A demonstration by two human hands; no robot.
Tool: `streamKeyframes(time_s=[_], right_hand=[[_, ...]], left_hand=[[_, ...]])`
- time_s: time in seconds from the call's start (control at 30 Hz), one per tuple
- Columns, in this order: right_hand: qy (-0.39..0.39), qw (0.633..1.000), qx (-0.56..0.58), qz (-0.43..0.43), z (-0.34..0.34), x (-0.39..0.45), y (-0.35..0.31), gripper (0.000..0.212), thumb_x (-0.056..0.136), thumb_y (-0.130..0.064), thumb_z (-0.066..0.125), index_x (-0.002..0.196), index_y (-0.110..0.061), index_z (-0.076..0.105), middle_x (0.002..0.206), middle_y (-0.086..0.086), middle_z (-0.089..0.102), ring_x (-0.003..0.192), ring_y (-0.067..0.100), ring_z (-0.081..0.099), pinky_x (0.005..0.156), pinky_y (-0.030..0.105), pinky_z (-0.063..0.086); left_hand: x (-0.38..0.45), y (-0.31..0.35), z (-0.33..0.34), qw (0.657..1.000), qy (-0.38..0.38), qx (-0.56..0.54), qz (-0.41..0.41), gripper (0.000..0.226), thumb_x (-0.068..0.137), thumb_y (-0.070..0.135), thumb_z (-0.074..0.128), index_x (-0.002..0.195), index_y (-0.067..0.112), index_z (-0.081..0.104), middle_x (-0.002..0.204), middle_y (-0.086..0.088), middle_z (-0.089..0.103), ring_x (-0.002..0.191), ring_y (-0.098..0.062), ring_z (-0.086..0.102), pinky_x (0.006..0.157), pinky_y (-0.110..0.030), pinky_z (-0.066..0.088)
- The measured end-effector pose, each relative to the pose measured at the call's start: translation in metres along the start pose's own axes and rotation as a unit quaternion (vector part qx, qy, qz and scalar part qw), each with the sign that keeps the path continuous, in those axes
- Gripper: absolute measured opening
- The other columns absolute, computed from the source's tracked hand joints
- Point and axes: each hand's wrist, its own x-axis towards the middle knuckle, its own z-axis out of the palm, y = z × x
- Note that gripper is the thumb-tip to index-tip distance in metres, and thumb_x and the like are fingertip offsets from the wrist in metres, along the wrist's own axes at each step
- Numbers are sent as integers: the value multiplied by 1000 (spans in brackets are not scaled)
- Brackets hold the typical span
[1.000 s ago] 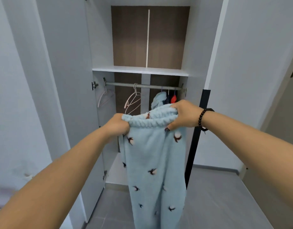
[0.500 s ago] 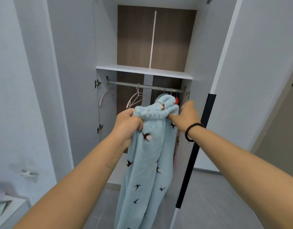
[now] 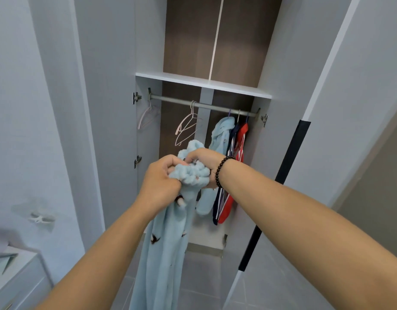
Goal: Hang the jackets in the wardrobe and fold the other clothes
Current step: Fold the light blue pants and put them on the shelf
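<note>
**Fluffy blue pants bunched up at the wardrobe**

The light blue fleece pants (image 3: 170, 238) are plush, dotted with small dark bird shapes, the ribbed waistband scrunched into a lump. Both arms reach forward: left hand (image 3: 160, 184) and right hand (image 3: 202, 161) each have a clenched grip on that waistband, legs dangling toward the floor, in front of the open wardrobe (image 3: 282, 63). Thin pink hangers (image 3: 187, 128) hang off the metal rail (image 3: 204, 105), next to a blue fleece jacket (image 3: 222, 139) and a red one (image 3: 241, 144).

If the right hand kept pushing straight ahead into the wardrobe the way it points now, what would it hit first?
Most likely the hanging light blue jacket just beyond the right hand, which grips the bunched blue fleece garment. Depth is hard to judge, so the empty pink hanger might come first.
</note>
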Motion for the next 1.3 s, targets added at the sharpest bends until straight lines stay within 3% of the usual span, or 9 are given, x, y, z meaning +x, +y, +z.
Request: streamKeyframes(time_s=[0.17,0.27,0.47,0.6,0.73,0.9,1.03,1.13,1.3], right_hand=[[56,998,-18,-28,40,25,2,13,87,-3,42,80,-11,50,68,5,53,64,18,58,56,25,50],[70,996,0,-49,66,43,6,22,92,-7,38,72,-17,38,71,0,41,65,13,46,47,23,43],[100,990,-18,-101,95,66,0,25,83,-8,52,109,-7,52,98,13,56,97,30,64,92,41,50],[126,984,-29,-121,99,57,-13,41,82,-11,57,121,-3,54,111,20,65,99,33,67,90,49,53],[93,991,-78,-57,116,97,25,42,82,-8,56,124,-4,51,120,20,62,102,32,66,91,48,53],[76,990,-49,-105,110,96,19,44,80,0,55,123,-2,51,121,21,62,102,31,67,90,46,54],[30,988,-61,-138,124,106,44,31,85,-2,51,115,-1,56,105,18,64,99,29,67,88,42,55],[-30,981,-46,-188,139,108,71,25,89,6,35,76,-14,45,73,4,47,62,13,51,56,21,45],[-107,962,-52,-245,151,107,126,37,90,11,28,69,-18,37,65,-2,40,51,6,42,45,16,38]], left_hand=[[-24,-29,-22,994,101,-35,1,43,80,-6,62,94,34,57,82,11,75,62,-7,68,50,-17,50],[-41,-54,-33,984,162,-71,3,55,73,7,72,113,36,49,106,17,69,88,1,66,68,-12,52],[-66,-130,-44,981,172,13,-93,47,79,27,74,109,51,47,99,30,61,91,8,60,64,-4,46],[-68,-161,-58,978,169,60,-108,28,94,12,53,100,38,59,81,22,65,83,-5,63,61,-10,44],[-90,-217,-103,964,198,155,-82,47,90,-3,45,114,35,58,89,32,59,85,24,54,68,3,38],[-76,-217,-145,960,169,222,-31,61,82,-11,42,128,26,56,101,19,63,90,23,53,71,4,37],[-103,-245,-142,950,216,225,3,57,83,8,47,128,42,52,106,37,60,93,19,55,71,-1,42],[-132,-282,-123,933,272,231,-48,51,84,28,64,127,47,44,104,48,53,89,24,52,64,-11,42],[-190,-355,-109,922,342,181,-16,24,88,16,50,107,28,56,71,10,61,61,1,57,51,-9,40]])
